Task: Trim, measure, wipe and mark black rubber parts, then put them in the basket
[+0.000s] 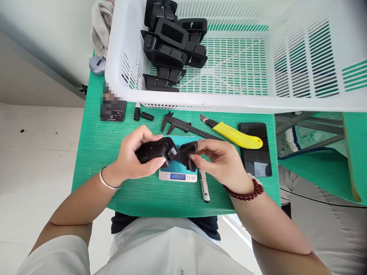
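This looks like a small factory inspection bench: a green mesh-covered table (pixel 94 145) holding a vernier caliper (pixel 183 126), a digital scale (pixel 177 173), a yellow utility knife (pixel 233 135) and a white slotted crate (pixel 229 101) stacked with identical black moulded plastic parts (pixel 172 42).

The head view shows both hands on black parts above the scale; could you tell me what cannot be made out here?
- Scale: platform mostly hidden by left hand, right hand and their black parts; display too small to read.
- Phone: screen blurred.
- White basket: cut off by the top and right edges.
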Tool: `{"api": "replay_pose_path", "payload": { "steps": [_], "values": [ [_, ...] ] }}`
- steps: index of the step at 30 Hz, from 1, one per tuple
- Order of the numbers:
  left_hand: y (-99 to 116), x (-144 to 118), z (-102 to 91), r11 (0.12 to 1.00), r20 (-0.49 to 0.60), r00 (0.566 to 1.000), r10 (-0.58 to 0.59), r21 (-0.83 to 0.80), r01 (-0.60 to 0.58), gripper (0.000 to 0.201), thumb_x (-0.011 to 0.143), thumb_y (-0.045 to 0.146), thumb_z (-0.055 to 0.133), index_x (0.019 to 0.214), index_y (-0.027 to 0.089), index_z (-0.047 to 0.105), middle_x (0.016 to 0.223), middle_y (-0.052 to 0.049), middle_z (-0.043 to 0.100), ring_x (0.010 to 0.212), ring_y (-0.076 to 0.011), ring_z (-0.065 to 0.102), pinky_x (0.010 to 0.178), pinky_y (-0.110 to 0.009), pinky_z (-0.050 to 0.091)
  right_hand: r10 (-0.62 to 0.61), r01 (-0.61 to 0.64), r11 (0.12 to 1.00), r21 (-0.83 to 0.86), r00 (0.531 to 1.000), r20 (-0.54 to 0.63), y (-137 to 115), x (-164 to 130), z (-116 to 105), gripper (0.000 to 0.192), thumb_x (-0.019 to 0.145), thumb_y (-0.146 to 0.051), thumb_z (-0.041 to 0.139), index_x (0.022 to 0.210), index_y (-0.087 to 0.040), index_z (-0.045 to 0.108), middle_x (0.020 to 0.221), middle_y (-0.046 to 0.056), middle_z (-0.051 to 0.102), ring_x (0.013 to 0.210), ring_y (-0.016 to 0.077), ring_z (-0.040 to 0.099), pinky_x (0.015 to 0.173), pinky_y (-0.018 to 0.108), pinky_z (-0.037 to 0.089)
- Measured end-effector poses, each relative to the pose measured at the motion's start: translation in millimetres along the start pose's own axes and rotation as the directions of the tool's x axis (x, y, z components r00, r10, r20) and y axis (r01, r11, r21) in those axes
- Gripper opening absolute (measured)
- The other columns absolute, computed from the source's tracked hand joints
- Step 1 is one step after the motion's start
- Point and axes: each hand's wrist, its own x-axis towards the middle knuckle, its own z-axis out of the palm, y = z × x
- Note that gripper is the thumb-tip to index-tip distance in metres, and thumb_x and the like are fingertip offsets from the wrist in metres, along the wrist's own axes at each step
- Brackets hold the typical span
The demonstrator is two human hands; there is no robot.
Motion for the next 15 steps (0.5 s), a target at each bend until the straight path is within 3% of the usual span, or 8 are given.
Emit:
{"api": "replay_pose_path", "payload": {
  "steps": [6, 15],
  "values": [
    [-1.6, -1.2, 1.9, 1.0, 0.072, 0.997, 0.006, -0.005, -0.006, 0.028, 0.074, 0.036, 0.072, 0.086, 0.021, 0.051, 0.061, 0.006, 0.047, 0.048, -0.0076, 0.043, 0.043, -0.021, 0.035, 0.069, -0.073, 0.981, 0.182, 0.997, 0.029, 2.8, -1.5, 1.5, 0.023, 0.083, -0.04, 0.071, 0.073, -0.02, 0.065, 0.075, 0.004, 0.067, 0.067, 0.0153, 0.062, 0.062, 0.03, 0.055],
    [-2.3, -1.7, 5.1, 0.993, 0.134, 0.986, 0.099, 0.046, -0.106, 0.027, 0.07, 0.031, 0.071, 0.089, 0.02, 0.056, 0.065, 0.004, 0.057, 0.048, -0.0075, 0.046, 0.044, -0.02, 0.037, -0.033, 0.016, 0.994, 0.112, 0.988, 0.152, -3.9, 0.6, 7.1, 0.012, 0.082, -0.022, 0.067, 0.071, -0.018, 0.064, 0.07, 0.002, 0.066, 0.06, 0.0108, 0.059, 0.056, 0.024, 0.05]
  ]
}}
